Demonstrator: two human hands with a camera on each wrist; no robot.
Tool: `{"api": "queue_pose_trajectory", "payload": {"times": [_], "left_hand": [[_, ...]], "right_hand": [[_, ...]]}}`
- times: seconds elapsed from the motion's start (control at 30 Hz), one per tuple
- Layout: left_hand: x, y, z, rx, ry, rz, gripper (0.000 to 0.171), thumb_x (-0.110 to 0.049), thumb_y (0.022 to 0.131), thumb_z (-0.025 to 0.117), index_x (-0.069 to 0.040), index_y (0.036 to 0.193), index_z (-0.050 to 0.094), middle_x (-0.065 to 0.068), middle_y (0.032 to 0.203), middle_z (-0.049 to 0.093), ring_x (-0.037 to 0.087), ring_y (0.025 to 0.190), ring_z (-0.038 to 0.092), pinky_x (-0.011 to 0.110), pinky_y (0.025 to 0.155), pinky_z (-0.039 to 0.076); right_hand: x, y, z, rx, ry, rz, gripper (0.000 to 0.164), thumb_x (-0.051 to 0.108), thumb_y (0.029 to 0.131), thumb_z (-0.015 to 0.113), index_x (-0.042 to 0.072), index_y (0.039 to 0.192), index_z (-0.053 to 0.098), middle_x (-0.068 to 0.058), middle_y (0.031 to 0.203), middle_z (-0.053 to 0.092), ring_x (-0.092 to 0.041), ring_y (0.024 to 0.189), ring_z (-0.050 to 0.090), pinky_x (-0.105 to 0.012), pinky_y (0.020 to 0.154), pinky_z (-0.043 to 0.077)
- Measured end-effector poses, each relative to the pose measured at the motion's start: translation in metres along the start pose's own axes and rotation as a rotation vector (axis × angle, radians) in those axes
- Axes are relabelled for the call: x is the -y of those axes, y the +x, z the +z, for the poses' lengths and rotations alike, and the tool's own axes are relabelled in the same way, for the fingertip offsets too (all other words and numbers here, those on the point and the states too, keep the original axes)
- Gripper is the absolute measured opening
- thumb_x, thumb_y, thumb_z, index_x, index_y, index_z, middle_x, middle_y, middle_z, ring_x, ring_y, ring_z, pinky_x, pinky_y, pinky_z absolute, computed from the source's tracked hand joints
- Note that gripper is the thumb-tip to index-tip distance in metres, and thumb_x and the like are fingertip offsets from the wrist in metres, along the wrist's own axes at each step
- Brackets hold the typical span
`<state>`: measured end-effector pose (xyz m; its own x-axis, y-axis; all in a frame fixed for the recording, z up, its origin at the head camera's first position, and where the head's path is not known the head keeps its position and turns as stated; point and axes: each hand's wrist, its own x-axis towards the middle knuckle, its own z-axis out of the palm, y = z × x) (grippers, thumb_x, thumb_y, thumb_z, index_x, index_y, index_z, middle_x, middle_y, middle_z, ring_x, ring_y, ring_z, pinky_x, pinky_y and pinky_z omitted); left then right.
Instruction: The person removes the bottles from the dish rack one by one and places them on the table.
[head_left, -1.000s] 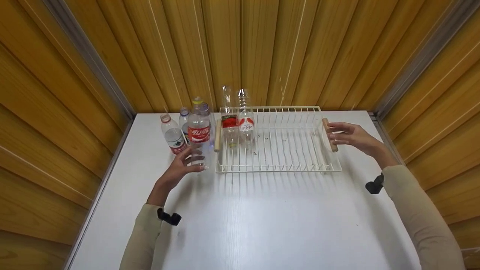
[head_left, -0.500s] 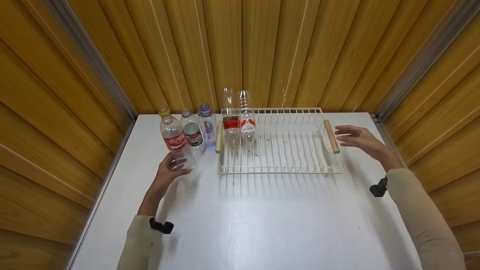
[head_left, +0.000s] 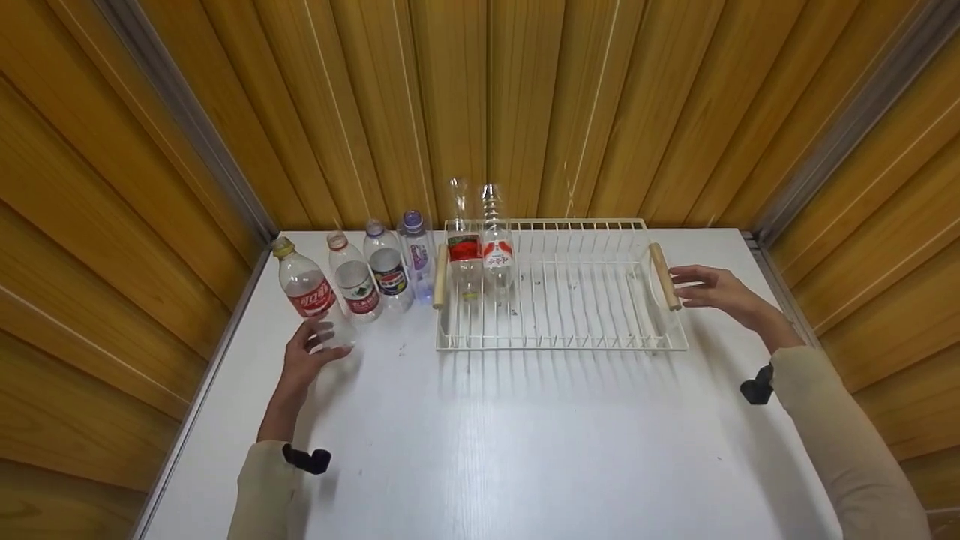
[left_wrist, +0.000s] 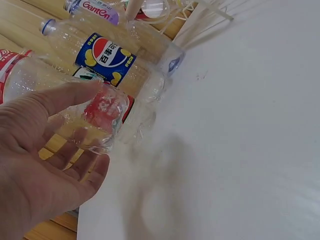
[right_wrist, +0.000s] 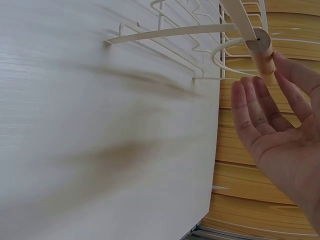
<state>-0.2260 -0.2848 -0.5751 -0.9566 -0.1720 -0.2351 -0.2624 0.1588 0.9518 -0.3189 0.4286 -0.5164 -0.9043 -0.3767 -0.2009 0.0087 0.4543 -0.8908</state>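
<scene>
On the white table (head_left: 540,450), the yellow-capped bottle (head_left: 311,298) was gripped low by the left hand (head_left: 304,358), beside the bottle row (head_left: 390,274) (right hand (head_left: 718,292) loose by the rack handle (head_left: 665,276)), so imo its base was best set flat before release.

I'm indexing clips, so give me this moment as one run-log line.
left hand: holds yellow-capped bottle | right hand: beside wooden handle, contact unclear | wire rack: two bottles inside | table: three more bottles left of wire rack

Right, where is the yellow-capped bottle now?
In the head view, the yellow-capped bottle is the leftmost one, in the left grip, beside the red-capped bottle.
</scene>
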Motion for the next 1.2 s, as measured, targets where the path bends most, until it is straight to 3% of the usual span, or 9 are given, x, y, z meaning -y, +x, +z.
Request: {"api": "queue_pose_trajectory", "payload": {"times": [0.27,0.5,0.77,1.0,1.2], "left_hand": [[0.021,0.022,-0.008,-0.094,0.105,-0.025,0.085,-0.007,0.083,0.082,-0.007,0.155,0.036,0.019,0.156,0.042,0.036,0.146,0.037,0.051,0.120,0.035],[0.028,0.043,-0.006,-0.160,0.114,-0.009,0.081,0.000,0.084,0.078,-0.006,0.154,0.037,0.021,0.158,0.040,0.038,0.148,0.036,0.052,0.122,0.032],[0.027,0.054,-0.007,-0.152,0.126,0.013,0.091,0.006,0.084,0.076,-0.006,0.160,0.028,0.022,0.162,0.036,0.040,0.152,0.032,0.050,0.123,0.033],[0.023,0.061,-0.012,-0.114,0.154,0.001,0.093,0.008,0.083,0.075,-0.007,0.162,0.026,0.021,0.165,0.033,0.040,0.154,0.029,0.051,0.124,0.030],[0.021,0.066,-0.012,-0.102,0.174,0.034,0.089,0.008,0.083,0.072,-0.006,0.160,0.029,0.023,0.163,0.034,0.040,0.154,0.028,0.053,0.125,0.026]], "right_hand": [[-0.001,-0.001,0.002,0.010,0.007,-0.019,0.061,0.017,0.102,0.063,-0.005,0.153,0.037,-0.034,0.152,0.042,0.006,0.107,0.064,-0.023,0.094,0.056],[0.003,-0.001,0.003,0.001,-0.035,0.015,0.064,0.021,0.100,0.066,-0.001,0.153,0.039,-0.030,0.150,0.046,0.006,0.106,0.063,-0.032,0.099,0.056],[0.000,-0.003,0.004,-0.002,-0.005,0.002,0.064,0.017,0.100,0.066,-0.003,0.154,0.038,-0.032,0.146,0.046,0.003,0.106,0.064,-0.025,0.093,0.057],[-0.002,-0.003,0.006,-0.006,-0.034,0.021,0.065,0.022,0.100,0.066,0.000,0.154,0.038,-0.030,0.148,0.045,0.005,0.108,0.061,-0.026,0.094,0.057],[-0.003,-0.003,0.006,0.000,0.012,0.015,0.063,0.018,0.101,0.065,0.000,0.155,0.038,-0.029,0.148,0.046,0.003,0.109,0.063,-0.025,0.095,0.056]]}}
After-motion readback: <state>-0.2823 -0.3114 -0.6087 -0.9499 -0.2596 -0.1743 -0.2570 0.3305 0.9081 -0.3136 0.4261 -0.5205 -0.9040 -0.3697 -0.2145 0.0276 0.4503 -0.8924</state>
